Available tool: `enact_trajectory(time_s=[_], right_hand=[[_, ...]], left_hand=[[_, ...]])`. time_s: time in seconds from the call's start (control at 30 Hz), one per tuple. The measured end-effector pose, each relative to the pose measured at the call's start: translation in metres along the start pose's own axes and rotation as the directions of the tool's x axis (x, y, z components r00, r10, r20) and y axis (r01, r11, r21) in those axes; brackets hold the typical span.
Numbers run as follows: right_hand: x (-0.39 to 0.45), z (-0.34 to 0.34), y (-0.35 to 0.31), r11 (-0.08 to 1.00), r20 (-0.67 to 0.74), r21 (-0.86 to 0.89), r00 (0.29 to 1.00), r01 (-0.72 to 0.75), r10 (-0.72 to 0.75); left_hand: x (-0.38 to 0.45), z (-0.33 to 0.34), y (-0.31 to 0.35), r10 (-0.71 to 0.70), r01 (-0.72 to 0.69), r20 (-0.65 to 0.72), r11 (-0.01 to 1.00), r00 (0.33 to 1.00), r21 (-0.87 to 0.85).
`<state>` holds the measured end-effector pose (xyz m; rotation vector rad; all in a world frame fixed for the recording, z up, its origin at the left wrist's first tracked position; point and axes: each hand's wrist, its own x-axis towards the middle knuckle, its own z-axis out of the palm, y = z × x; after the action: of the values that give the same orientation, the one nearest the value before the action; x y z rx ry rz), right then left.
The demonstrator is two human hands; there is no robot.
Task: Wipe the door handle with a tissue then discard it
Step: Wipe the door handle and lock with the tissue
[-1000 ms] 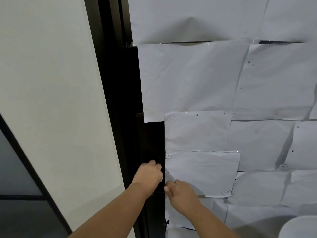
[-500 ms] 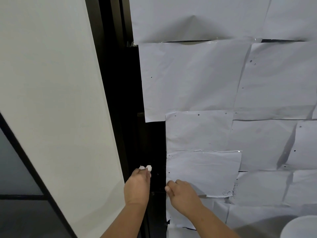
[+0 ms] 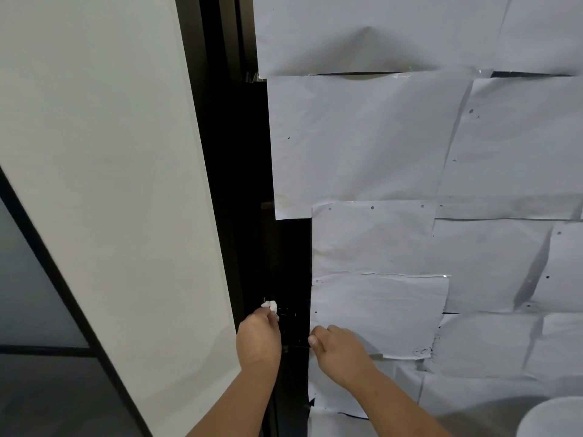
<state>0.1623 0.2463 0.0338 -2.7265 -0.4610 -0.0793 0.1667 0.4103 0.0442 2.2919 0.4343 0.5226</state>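
A dark door stands ahead, most of it covered with taped white paper sheets. My left hand is closed around a small crumpled white tissue, which sticks out above my fingers and touches the bare black strip of the door. The handle sits in that dark strip and is hard to make out. My right hand rests with curled fingers against the edge of a paper sheet, just right of the strip, holding nothing that I can see.
A white wall fills the left side, with a dark framed glass panel at lower left. A dark door frame runs vertically beside the wall. A white rounded object shows in the bottom right corner.
My left hand slid left off the strip's right edge and turned, so the tissue now shows above my fingers. My right hand stayed against the paper.
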Motion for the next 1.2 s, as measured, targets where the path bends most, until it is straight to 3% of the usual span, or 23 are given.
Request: enact_trajectory(time_s=[0.13, 0.23, 0.33, 0.6, 0.8, 0.93, 1.2], right_hand=[[-0.001, -0.002, -0.001, 1.000, 0.001, -0.002, 1.000, -0.003, 0.003], [-0.001, -0.004, -0.003, 1.000, -0.004, 0.014, 1.000, -0.009, 0.009], [-0.001, -0.004, -0.005, 1.000, 0.001, 0.016, 1.000, -0.022, 0.022], [-0.002, -0.003, -0.010, 0.995, -0.018, 0.049, 0.996, -0.089, 0.090], [-0.009, -0.011, -0.018, 0.963, -0.024, 0.200, 0.981, -0.183, 0.191], [-0.010, -0.017, -0.026, 0.938, -0.092, 0.289, 0.969, -0.193, 0.228], [-0.009, -0.016, -0.040, 0.954, -0.090, 0.247, 0.976, -0.171, 0.199]], left_hand=[[0.013, -0.007, 0.004, -0.030, 0.025, 0.131, 0.999, 0.991, 0.035], [0.015, -0.018, 0.002, 0.002, -0.037, 0.262, 0.991, 0.965, 0.129], [0.004, -0.023, -0.011, 0.188, -0.200, 0.249, 0.979, 0.950, 0.025], [0.001, -0.039, -0.020, 0.449, -0.447, 0.360, 0.889, 0.817, -0.095], [-0.009, -0.037, -0.017, 0.365, -0.292, 0.276, 0.917, 0.889, -0.272], [-0.009, -0.035, -0.016, 0.302, -0.208, 0.321, 0.932, 0.898, -0.295], [-0.009, -0.033, -0.019, 0.315, -0.227, 0.313, 0.931, 0.896, -0.287]])
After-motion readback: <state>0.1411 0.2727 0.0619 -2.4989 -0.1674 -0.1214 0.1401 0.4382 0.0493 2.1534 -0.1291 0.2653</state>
